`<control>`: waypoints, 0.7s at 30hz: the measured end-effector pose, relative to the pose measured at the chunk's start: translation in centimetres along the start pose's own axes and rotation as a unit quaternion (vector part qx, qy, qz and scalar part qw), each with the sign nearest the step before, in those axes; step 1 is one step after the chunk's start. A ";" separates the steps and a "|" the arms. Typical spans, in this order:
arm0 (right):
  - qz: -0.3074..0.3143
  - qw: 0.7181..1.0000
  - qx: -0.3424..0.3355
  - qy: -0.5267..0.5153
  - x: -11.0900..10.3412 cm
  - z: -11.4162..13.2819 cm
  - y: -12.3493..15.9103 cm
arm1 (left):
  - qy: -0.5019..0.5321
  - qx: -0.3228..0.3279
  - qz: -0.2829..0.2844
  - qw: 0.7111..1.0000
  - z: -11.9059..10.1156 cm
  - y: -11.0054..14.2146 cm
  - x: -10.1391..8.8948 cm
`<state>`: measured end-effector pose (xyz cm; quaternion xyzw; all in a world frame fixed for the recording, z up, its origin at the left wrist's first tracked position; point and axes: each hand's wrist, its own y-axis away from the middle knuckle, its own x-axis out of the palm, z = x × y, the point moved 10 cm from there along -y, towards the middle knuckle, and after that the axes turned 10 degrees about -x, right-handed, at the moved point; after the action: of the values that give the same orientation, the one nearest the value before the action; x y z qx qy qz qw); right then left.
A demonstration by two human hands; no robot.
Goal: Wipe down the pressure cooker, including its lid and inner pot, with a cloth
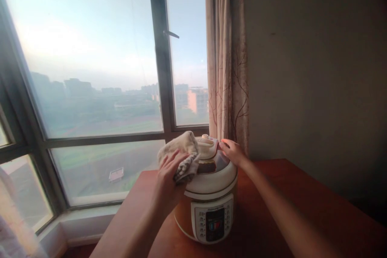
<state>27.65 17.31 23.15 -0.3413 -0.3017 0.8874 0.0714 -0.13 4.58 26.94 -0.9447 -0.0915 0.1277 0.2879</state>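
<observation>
White-and-brown rounded electric pressure cooker (196, 187) stands upright on the reddish-brown wooden counter (272, 177), near its far end. Its long axis is vertical; the pale control panel (213, 219), with a dark display at its centre, faces the wearer, turned slightly to the right. The cream lid handle (206, 144) is uppermost.

Left hand (171, 169) lies on a bunched cream cloth with a dark-patterned edge (178, 145), at the left side of the lid. Its fingers are slightly apart over the fabric; the thumb is hidden, and whether they pinch the cloth cannot be told. Right hand (234, 153) is at the far right side of the lid, beside the handle, fingers close together; whether they grip cannot be told.

Obstructions: the cloth and left hand cover the lid's left part, and the left forearm crosses in front of the counter's left side. Beyond the counter stand a grey-framed glass window (160, 68) and a beige curtain with a branch pattern (223, 48), with a dim plain wall (302, 68) to the right.
</observation>
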 end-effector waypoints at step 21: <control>0.039 0.999 -0.001 0.006 1.7 -1.2 -0.1 | -0.388 0.183 0.105 0.897 -2.4 5.6 8.0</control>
<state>27.11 18.54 21.56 -0.3581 -0.2885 0.8872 0.0383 8.78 0.71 24.20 -0.7547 -0.0708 0.5282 0.3826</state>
